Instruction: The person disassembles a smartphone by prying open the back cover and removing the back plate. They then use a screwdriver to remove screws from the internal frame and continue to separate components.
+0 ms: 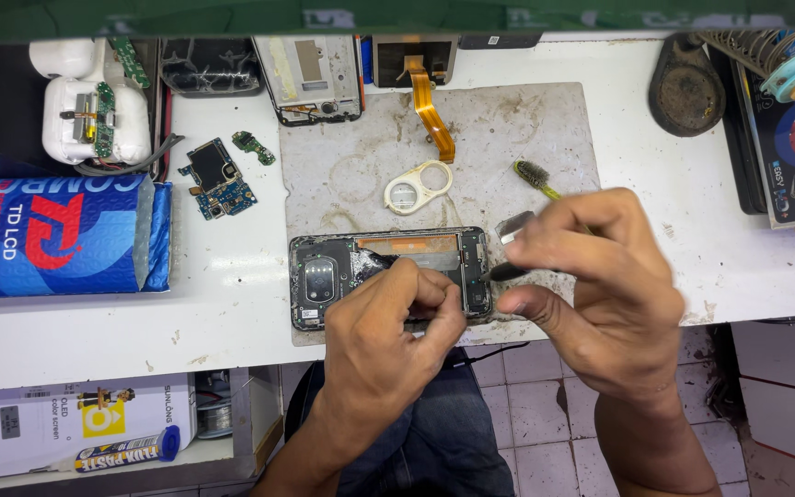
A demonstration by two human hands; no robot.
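The left hand [388, 317] pins the opened phone [324, 276] flat while the right hand [591, 276] pinches a dark-tipped tool [503, 271] (just beside its end); a slip could gouge the board.

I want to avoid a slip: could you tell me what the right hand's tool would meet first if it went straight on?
Probably the right end of the open phone; depth is unclear.

A blue padded pouch [57, 236] with red and white print lies at the bench's left edge. Below it, on a lower shelf, rests a flat white box [66, 423] with a yellow patch, a blue-and-yellow tube [126, 450] against it. A dark box [793, 156] stands at far right.
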